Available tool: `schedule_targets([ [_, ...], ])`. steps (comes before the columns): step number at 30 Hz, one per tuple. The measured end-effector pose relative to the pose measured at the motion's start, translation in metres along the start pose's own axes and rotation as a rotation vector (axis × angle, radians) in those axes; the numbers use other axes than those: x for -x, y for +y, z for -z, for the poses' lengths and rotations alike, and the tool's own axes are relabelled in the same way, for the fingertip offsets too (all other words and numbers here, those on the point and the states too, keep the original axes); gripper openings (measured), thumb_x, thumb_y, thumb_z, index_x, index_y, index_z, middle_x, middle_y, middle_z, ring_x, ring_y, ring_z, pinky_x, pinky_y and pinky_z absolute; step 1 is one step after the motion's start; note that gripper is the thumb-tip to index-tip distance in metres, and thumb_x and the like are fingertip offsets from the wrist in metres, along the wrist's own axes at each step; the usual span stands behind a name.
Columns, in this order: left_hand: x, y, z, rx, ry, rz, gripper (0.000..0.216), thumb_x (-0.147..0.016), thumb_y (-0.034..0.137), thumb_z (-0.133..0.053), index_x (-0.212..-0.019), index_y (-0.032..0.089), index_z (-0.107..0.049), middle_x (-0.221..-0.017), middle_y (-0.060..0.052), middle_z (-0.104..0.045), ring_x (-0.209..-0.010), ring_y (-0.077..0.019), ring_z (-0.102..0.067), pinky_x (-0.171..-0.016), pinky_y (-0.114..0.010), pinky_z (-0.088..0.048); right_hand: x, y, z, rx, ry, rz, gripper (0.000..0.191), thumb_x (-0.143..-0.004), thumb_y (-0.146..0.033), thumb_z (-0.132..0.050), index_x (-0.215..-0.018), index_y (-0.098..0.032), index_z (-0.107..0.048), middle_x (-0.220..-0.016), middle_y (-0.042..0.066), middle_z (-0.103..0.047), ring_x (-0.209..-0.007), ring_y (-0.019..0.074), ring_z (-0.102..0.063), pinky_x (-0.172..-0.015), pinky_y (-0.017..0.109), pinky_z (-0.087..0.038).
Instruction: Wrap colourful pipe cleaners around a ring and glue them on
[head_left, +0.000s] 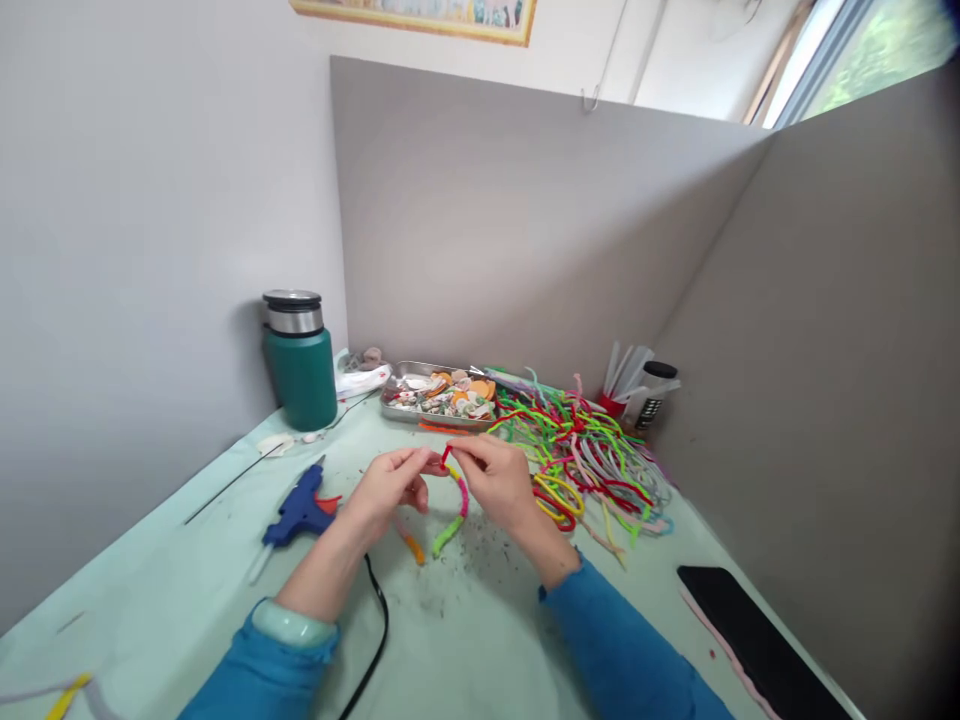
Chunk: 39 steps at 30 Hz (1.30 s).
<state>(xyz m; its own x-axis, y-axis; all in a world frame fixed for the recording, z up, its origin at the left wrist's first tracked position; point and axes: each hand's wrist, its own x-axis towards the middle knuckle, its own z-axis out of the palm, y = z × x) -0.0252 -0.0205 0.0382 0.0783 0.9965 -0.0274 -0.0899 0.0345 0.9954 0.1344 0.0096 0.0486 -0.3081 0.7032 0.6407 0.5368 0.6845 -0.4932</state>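
Note:
Both my hands meet over the middle of the table. My left hand (390, 487) and my right hand (496, 478) pinch the top of a curved band wrapped in coloured pipe cleaners (454, 507), red at the top, then pink, yellow and green, with an orange end (412, 546) lower left. The band hangs between the two hands just above the table. Both hands have their fingers closed on it. A blue glue gun (300, 508) lies on the table left of my left hand, its black cable (379, 620) running under my left forearm.
A heap of coloured pipe cleaners (592, 455) lies right of my right hand. Behind are a metal tray of small pieces (439, 395), a green flask (300, 362), a red cup with sticks (626, 385) and a black phone (750, 630) at the right. Grey partitions enclose the table.

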Motion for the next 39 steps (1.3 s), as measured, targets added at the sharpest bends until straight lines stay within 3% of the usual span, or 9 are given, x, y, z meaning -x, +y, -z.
schedule_targets([
  [3, -0.002, -0.003, 0.0, 0.066, -0.029, 0.018, 0.037, -0.072, 0.047, -0.059, -0.084, 0.012, -0.06, -0.083, -0.008, -0.067, -0.042, -0.0054, -0.047, -0.046, -0.023, -0.04, 0.005, 0.002, -0.009, 0.031, -0.007, -0.023, 0.023, -0.084, -0.022, -0.048, -0.089, -0.026, -0.069, -0.082, 0.001, -0.068, -0.074, 0.0136, -0.059, -0.07, 0.023, -0.042],
  [9, -0.007, -0.01, 0.0, 0.002, 0.049, 0.046, 0.029, -0.068, 0.04, -0.064, -0.069, 0.013, -0.056, -0.057, 0.001, -0.058, -0.038, -0.005, -0.044, -0.042, -0.02, -0.035, 0.008, 0.007, -0.013, 0.039, -0.104, -0.023, 0.021, -0.083, -0.021, -0.048, -0.088, -0.024, -0.069, -0.081, 0.002, -0.066, -0.073, 0.0133, -0.058, -0.069, 0.023, -0.042],
  [16, -0.007, -0.01, -0.001, 0.007, 0.054, 0.131, 0.038, -0.072, 0.05, -0.056, -0.079, 0.013, -0.057, -0.07, -0.003, -0.064, -0.039, -0.006, -0.047, -0.042, -0.022, -0.038, 0.008, 0.014, -0.016, 0.067, -0.058, -0.05, 0.023, -0.084, -0.02, -0.047, -0.087, -0.024, -0.069, -0.082, 0.002, -0.065, -0.075, 0.0135, -0.058, -0.07, 0.023, -0.041],
  [23, -0.005, -0.009, -0.003, -0.109, 0.039, 0.07, 0.032, -0.069, 0.044, -0.062, -0.074, 0.013, -0.057, -0.071, -0.002, -0.064, -0.039, -0.0045, -0.045, -0.041, -0.02, -0.035, 0.01, 0.01, -0.014, 0.118, -0.047, -0.04, 0.022, -0.084, -0.02, -0.046, -0.088, -0.024, -0.068, -0.081, 0.003, -0.065, -0.077, 0.0142, -0.058, -0.069, 0.024, -0.039],
  [28, -0.007, -0.012, -0.001, -0.178, 0.08, 0.032, 0.029, -0.069, 0.042, -0.061, -0.071, 0.013, -0.058, -0.066, -0.002, -0.063, -0.04, -0.0053, -0.044, -0.042, -0.02, -0.035, 0.008, 0.012, -0.018, -0.069, -0.083, -0.087, 0.019, -0.081, -0.023, -0.051, -0.094, -0.022, -0.066, -0.088, 0.003, -0.066, -0.079, 0.0144, -0.058, -0.07, 0.024, -0.042],
  [33, -0.007, -0.01, -0.004, -0.272, 0.137, 0.025, 0.03, -0.07, 0.044, -0.058, -0.07, 0.013, -0.058, -0.061, -0.001, -0.061, -0.038, -0.0056, -0.042, -0.037, -0.019, -0.03, 0.006, 0.018, -0.023, -0.246, -0.123, -0.222, 0.016, -0.079, -0.027, -0.051, -0.078, -0.018, -0.065, -0.073, 0.0, -0.065, -0.063, 0.0118, -0.055, -0.058, 0.022, -0.041],
  [39, -0.007, -0.007, -0.007, -0.212, 0.198, 0.012, 0.027, -0.07, 0.04, -0.059, -0.07, 0.014, -0.056, -0.061, 0.0, -0.061, -0.036, -0.0055, -0.043, -0.038, -0.019, -0.033, 0.008, 0.018, -0.027, -0.375, -0.137, -0.33, 0.017, -0.077, -0.028, -0.051, -0.075, -0.017, -0.063, -0.067, -0.001, -0.063, -0.055, 0.0103, -0.052, -0.052, 0.021, -0.039],
])
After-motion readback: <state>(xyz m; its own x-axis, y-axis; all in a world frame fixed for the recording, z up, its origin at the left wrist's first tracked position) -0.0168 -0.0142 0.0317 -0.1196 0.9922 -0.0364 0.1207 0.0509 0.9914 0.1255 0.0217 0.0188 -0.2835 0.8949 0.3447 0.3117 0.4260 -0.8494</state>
